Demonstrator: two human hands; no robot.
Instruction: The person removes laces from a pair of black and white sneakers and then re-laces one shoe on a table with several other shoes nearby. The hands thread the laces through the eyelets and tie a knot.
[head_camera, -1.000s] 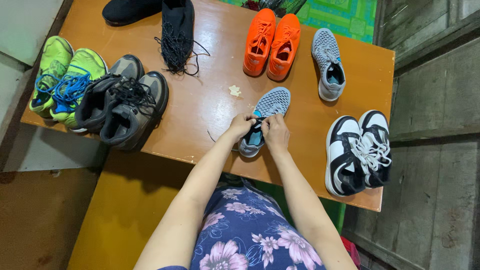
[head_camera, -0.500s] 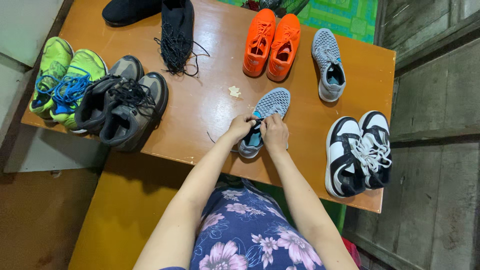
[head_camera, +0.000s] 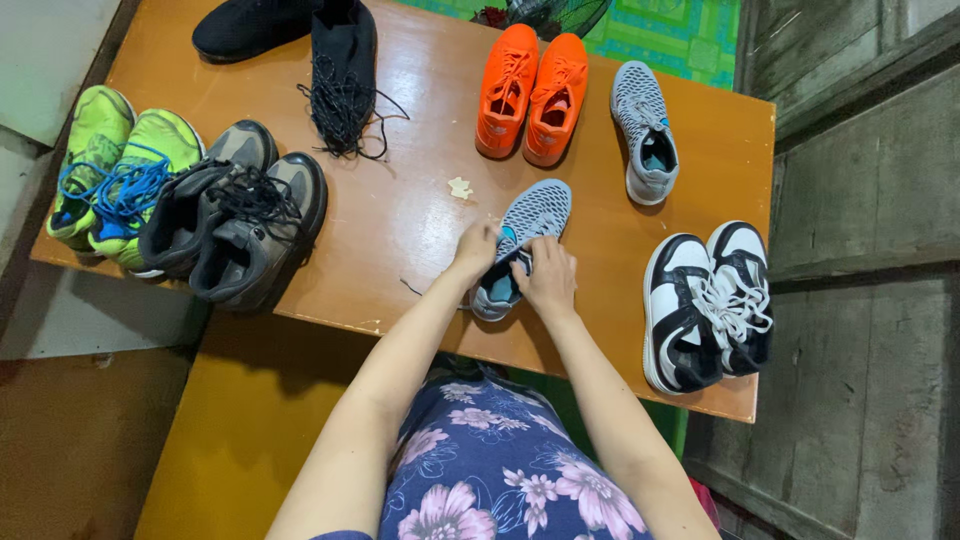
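Note:
A grey knit sneaker with a blue lining (head_camera: 533, 215) lies near the front edge of the wooden table (head_camera: 420, 215), toe pointing away from me. My left hand (head_camera: 474, 250) grips its left side near the opening. My right hand (head_camera: 549, 276) is closed over the tongue and lace area on the right. Both hands cover the heel half of the shoe; what the fingers pinch there is hidden. Its matching grey sneaker (head_camera: 645, 130) lies apart at the back right.
An orange pair (head_camera: 533, 92) stands at the back, a black pair with loose laces (head_camera: 335, 60) at the back left. A lime-green pair (head_camera: 110, 170) and a grey-black pair (head_camera: 235, 225) sit left. A black-and-white pair (head_camera: 705, 300) sits right. A small scrap (head_camera: 460, 187) lies mid-table.

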